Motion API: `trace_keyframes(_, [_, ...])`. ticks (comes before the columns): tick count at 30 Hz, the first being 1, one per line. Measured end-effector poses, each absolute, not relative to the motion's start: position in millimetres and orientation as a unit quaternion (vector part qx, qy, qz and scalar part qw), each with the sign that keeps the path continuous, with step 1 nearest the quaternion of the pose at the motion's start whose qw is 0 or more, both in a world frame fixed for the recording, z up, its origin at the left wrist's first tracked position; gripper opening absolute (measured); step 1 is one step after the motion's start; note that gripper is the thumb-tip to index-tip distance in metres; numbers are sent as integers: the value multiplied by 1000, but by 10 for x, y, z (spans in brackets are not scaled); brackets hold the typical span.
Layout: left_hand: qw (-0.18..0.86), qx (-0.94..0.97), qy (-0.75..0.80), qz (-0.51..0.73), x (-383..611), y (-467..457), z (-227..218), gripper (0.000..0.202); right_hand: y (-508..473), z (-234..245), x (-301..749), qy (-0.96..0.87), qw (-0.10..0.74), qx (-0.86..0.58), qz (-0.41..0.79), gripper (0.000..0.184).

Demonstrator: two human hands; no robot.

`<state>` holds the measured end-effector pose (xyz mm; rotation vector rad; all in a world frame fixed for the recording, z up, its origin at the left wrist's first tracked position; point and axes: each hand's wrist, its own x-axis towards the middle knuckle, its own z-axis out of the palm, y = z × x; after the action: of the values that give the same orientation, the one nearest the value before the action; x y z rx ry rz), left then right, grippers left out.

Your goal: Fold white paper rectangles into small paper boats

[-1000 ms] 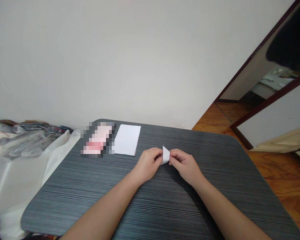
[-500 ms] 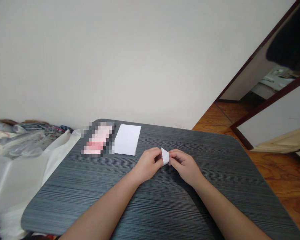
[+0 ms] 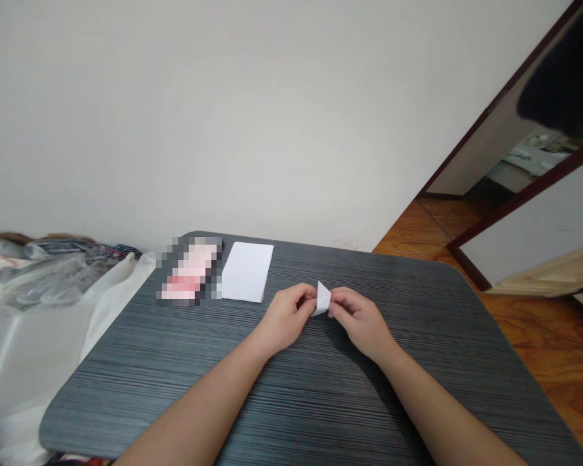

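Note:
A small folded piece of white paper (image 3: 323, 298) stands pointed upward between my two hands, just above the dark grey table (image 3: 320, 401). My left hand (image 3: 289, 317) pinches its left side with closed fingers. My right hand (image 3: 359, 320) pinches its right side in the same way. Both forearms reach in from the bottom of the view. The paper's lower part is hidden by my fingers.
A stack of white paper (image 3: 247, 270) lies at the table's far left, next to a blurred pink-and-white object (image 3: 189, 272). White cloth and plastic bags (image 3: 43, 291) lie off the table's left edge. Wooden floor (image 3: 554, 343) and a doorway are to the right.
The folded paper has tilted slightly between my fingers and sits a little higher; both hands stay in the same place.

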<state>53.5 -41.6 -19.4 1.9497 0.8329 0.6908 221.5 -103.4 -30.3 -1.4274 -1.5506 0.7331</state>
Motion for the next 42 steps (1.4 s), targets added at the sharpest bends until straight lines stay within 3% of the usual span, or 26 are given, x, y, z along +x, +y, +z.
trace_keyframes(10, [349,821,339,299,502,-370,-245,17,-1073,-318,2243,-613,441,-575,316,15])
trace_keyframes(15, [250,882,282,282,465,-378,-236,24,-1083,-321,2348,-636,442,-596,211,19])
trace_keyframes(20, [177,918,268,231,459,-387,-228,27,-1081,-247,2418,-749,368,-538,114,35])
trace_keyframes(24, [150,927,270,215,467,-386,-247,25,-1068,-208,2415,-795,297,-524,74,27])
trace_keyframes(34, [164,872,325,327,468,-404,-230,21,-1024,-273,2489,-774,297,-558,32,21])
trace_keyframes(42, [246,900,308,186,509,-375,-328,24,-988,-170,2725,-630,383,-675,-13,17])
